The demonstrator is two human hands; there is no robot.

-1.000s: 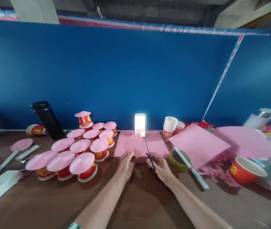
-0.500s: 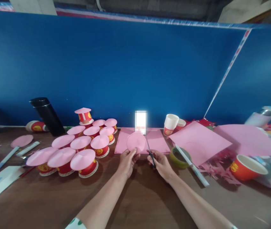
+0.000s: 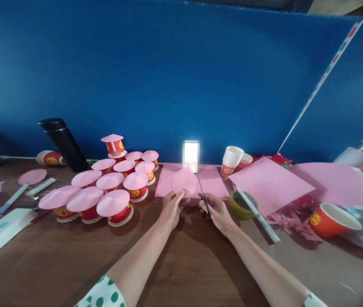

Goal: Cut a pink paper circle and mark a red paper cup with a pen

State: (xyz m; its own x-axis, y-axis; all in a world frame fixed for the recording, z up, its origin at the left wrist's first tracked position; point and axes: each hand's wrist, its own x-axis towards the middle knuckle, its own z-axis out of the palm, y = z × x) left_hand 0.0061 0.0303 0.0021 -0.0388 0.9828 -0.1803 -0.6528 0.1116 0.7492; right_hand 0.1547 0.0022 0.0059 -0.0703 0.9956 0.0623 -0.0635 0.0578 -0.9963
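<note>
My left hand (image 3: 172, 207) pinches the lower edge of a pink paper circle (image 3: 184, 183) and holds it upright above the wooden table (image 3: 181, 264). My right hand (image 3: 217, 211) is closed on a pair of dark scissors (image 3: 202, 194), whose blades point up and away just right of the circle. Behind the circle a flat pink sheet (image 3: 210, 181) lies on the table. A cluster of several upside-down red paper cups with pink cone tops (image 3: 105, 194) stands to the left of my left hand.
A green tape roll (image 3: 239, 204) and a ruler (image 3: 258, 215) lie right of my right hand, beside larger pink sheets (image 3: 269, 183) and stacked paper cups (image 3: 232, 160). A tipped red cup (image 3: 331, 219) lies far right. A black flask (image 3: 63, 143) leans against the blue wall (image 3: 168, 85).
The view has tilted downward a little, so everything sits slightly higher in the frame. Both hands keep the same grip; the circle and scissors have barely shifted.
</note>
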